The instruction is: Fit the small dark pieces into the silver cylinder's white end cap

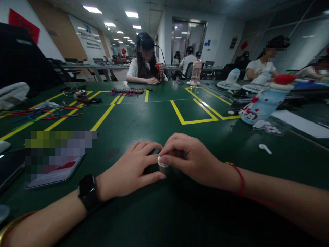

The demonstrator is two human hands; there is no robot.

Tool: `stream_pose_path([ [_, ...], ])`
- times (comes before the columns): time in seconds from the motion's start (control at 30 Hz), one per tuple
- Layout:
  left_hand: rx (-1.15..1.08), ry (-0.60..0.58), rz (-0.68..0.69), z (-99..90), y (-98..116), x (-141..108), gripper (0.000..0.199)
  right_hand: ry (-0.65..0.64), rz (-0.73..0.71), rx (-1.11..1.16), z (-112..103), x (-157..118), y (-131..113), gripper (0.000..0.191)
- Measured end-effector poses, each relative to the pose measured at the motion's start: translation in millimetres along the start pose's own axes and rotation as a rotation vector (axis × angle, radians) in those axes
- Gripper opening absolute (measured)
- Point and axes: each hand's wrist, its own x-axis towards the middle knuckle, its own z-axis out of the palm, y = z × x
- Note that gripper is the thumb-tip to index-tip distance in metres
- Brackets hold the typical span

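Note:
A small silver metal cylinder (163,167) stands on the green table between my two hands, its top partly covered by fingers. My left hand (131,168), with a black watch on its wrist, steadies the cylinder from the left between thumb and forefinger. From the right, my right hand (191,159) pinches at the cylinder's top rim with thumb and fingertips. What the pinching fingertips hold there, apart from the rim, is hidden. A red string bracelet (241,178) hangs on the right wrist.
A blurred-out flat item (56,171) lies left of my hands. Loose wires (48,113) and yellow tape lines mark the far table. At right are a white earbud (265,149), a blue bottle (264,103) and small fans (230,80). A person (145,65) sits opposite.

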Motion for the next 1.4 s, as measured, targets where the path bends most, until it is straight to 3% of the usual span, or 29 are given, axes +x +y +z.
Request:
stream_pose_path([
  [0.23, -0.021, 0.004, -0.003, -0.6, 0, 0, 0.035, -0.081, 0.085, 0.054, -2, -1, -5, 0.015],
  [0.33, -0.040, 0.009, -0.007, -2.3, 0, 0, 0.032, -0.038, 0.112, 0.104, -10, -3, 4, 0.025],
  [0.53, -0.078, 0.041, -0.010, -2.5, -2, -2, 0.033, 0.278, 0.275, -0.131, -51, -4, 64, 0.024],
  [0.7, -0.107, 0.107, 0.008, -2.5, -2, -3, 0.037, 0.275, 0.418, -0.184, -74, -5, 102, 0.028],
  [0.93, -0.117, 0.111, 0.019, -2.2, -2, -3, 0.039, 0.146, 0.365, -0.208, -70, -6, 98, 0.027],
  [1.4, -0.114, 0.066, -0.002, -1.5, -3, -4, 0.038, 0.069, 0.352, -0.333, -71, -7, 98, 0.026],
])
